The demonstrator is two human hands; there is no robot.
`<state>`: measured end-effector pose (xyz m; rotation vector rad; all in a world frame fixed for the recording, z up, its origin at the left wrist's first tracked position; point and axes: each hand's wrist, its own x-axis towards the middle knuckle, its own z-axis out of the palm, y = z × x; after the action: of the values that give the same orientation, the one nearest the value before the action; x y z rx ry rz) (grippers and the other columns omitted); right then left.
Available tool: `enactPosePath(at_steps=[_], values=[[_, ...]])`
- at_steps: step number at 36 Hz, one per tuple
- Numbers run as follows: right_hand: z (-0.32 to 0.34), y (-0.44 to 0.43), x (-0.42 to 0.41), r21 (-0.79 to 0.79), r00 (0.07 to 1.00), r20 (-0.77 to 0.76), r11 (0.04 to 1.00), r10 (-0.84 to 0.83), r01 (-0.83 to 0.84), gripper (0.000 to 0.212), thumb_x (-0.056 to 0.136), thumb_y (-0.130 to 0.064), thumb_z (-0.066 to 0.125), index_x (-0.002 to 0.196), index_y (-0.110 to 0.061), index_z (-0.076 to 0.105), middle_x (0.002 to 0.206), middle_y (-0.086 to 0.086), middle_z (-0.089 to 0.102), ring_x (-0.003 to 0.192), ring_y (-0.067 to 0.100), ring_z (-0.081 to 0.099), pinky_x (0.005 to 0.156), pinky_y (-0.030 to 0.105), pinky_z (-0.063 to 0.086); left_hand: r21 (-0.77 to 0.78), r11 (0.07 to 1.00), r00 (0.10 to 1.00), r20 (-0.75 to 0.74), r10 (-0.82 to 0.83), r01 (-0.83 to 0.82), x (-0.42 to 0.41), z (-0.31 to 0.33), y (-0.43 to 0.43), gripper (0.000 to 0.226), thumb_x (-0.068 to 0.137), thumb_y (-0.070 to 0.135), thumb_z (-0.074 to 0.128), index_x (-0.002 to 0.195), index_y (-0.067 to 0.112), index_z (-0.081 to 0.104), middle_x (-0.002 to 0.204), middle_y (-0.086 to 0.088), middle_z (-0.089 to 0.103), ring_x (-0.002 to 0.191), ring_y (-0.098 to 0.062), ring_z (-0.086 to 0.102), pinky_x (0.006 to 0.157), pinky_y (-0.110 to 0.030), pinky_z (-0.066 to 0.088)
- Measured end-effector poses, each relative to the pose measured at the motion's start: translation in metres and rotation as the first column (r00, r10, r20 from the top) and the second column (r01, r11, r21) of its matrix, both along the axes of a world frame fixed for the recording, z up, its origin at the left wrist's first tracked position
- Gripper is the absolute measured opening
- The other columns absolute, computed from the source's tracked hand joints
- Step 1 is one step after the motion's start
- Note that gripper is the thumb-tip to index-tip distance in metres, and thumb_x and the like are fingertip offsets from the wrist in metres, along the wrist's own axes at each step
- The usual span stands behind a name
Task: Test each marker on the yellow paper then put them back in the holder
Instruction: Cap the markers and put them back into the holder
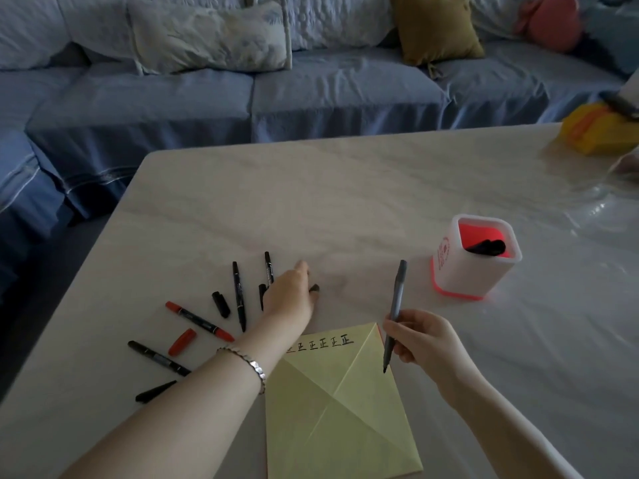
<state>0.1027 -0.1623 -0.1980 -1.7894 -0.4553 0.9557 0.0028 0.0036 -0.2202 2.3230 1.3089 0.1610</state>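
The creased yellow paper [345, 420] lies at the table's near edge, with a row of black characters along its top. My right hand [427, 344] grips an uncapped grey marker [396, 305], tip down at the paper's right edge. My left hand [290, 295] reaches past the paper and its fingers curl round a small black cap [314, 288] on the table. Left of that hand lie several black markers [238, 295], a red marker [198, 321], a red cap [182, 342] and a loose black cap [221, 304]. The white holder [475, 271] with its red inside stands to the right and holds black markers [485, 247].
The pale marble table [345, 202] has a clear plastic sheet [587, 209] over its right side. A yellow object [598, 129] sits at the far right corner. Beyond the table stands a blue sofa [242, 98] with cushions.
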Motion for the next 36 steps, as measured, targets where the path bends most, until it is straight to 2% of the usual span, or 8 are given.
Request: enactPosePath(at_steps=[4,8,10,15,20,21,25,36], values=[[0.001,-0.004,-0.004,0.016,1.000,-0.001,1.000,-0.016,0.016,0.004,0.084,-0.006,0.061,0.084,-0.006,0.065,0.065,0.008,0.059,0.047,0.009,0.048,0.046,0.016,0.042,-0.076,0.997,0.996,0.085,0.005,0.001,-0.011,0.004,-0.010,0.024,0.090,0.021,0.053,0.110,0.008,0.058,0.101,-0.005,0.066,0.094,-0.025,0.060,0.075,-0.029,0.045],[0.004,-0.007,-0.009,0.071,0.999,-0.009,0.996,-0.049,0.050,0.005,0.084,-0.007,0.061,0.083,-0.009,0.066,0.066,0.007,0.061,0.054,0.012,0.051,0.052,0.019,0.044,-0.288,0.957,0.913,0.394,0.107,0.012,-0.035,0.018,-0.035,0.007,0.088,0.018,0.057,0.090,0.018,0.064,0.078,0.007,0.067,0.071,-0.006,0.061,0.064,-0.014,0.045],[0.007,-0.008,-0.012,0.111,0.997,0.003,0.991,-0.078,0.077,0.008,0.083,-0.008,0.062,0.080,-0.013,0.066,0.069,0.006,0.065,0.061,0.013,0.056,0.056,0.018,0.048,-0.353,0.936,0.866,0.472,0.165,0.014,-0.050,0.026,-0.048,0.007,0.087,0.017,0.059,0.089,0.022,0.062,0.073,0.010,0.067,0.062,0.005,0.059,0.067,-0.016,0.048],[0.026,-0.010,-0.024,0.327,0.982,-0.110,0.927,-0.153,0.181,0.017,0.081,0.001,0.061,0.089,-0.013,0.065,0.074,0.003,0.073,0.070,0.011,0.068,0.065,0.018,0.056,-0.396,0.917,0.787,0.578,0.215,0.040,-0.077,0.046,-0.071,0.018,0.082,0.013,0.065,0.083,0.031,0.063,0.075,0.012,0.072,0.071,0.002,0.065,0.066,-0.008,0.048],[0.045,-0.013,-0.036,0.492,0.972,-0.196,0.845,-0.126,0.209,0.016,0.077,0.001,0.062,0.084,-0.013,0.064,0.078,0.007,0.074,0.075,0.016,0.070,0.064,0.020,0.056,-0.452,0.891,0.722,0.633,0.278,0.053,-0.085,0.057,-0.084,0.019,0.078,0.008,0.068,0.078,0.028,0.067,0.079,0.015,0.071,0.070,0.000,0.065,0.063,-0.007,0.047],[0.048,-0.014,-0.038,0.522,0.972,-0.211,0.830,-0.100,0.199,0.011,0.072,-0.010,0.070,0.080,-0.016,0.067,0.079,0.008,0.074,0.076,0.017,0.070,0.064,0.021,0.056,-0.456,0.888,0.715,0.638,0.285,0.053,-0.085,0.058,-0.086,0.020,0.078,0.008,0.068,0.076,0.028,0.068,0.078,0.015,0.072,0.069,-0.001,0.065,0.062,-0.008,0.047],[0.054,-0.014,-0.045,0.573,0.972,-0.230,0.803,-0.036,0.165,0.045,0.044,-0.049,0.084,0.076,-0.020,0.071,0.081,0.010,0.073,0.078,0.019,0.071,0.065,0.023,0.056,-0.472,0.880,0.701,0.645,0.303,0.054,-0.084,0.062,-0.092,0.026,0.077,0.009,0.068,0.068,0.032,0.069,0.073,0.014,0.071,0.066,-0.002,0.062,0.059,-0.009,0.046],[0.056,-0.016,-0.053,0.560,0.980,-0.198,0.821,0.004,0.110,0.047,0.046,-0.051,0.082,0.078,-0.019,0.072,0.080,0.009,0.073,0.078,0.021,0.071,0.065,0.023,0.056,-0.437,0.883,0.726,0.661,0.189,0.168,-0.080,0.071,-0.097,0.015,0.080,0.016,0.066,0.086,0.030,0.069,0.071,0.015,0.065,0.052,0.004,0.048,0.050,-0.006,0.035]])
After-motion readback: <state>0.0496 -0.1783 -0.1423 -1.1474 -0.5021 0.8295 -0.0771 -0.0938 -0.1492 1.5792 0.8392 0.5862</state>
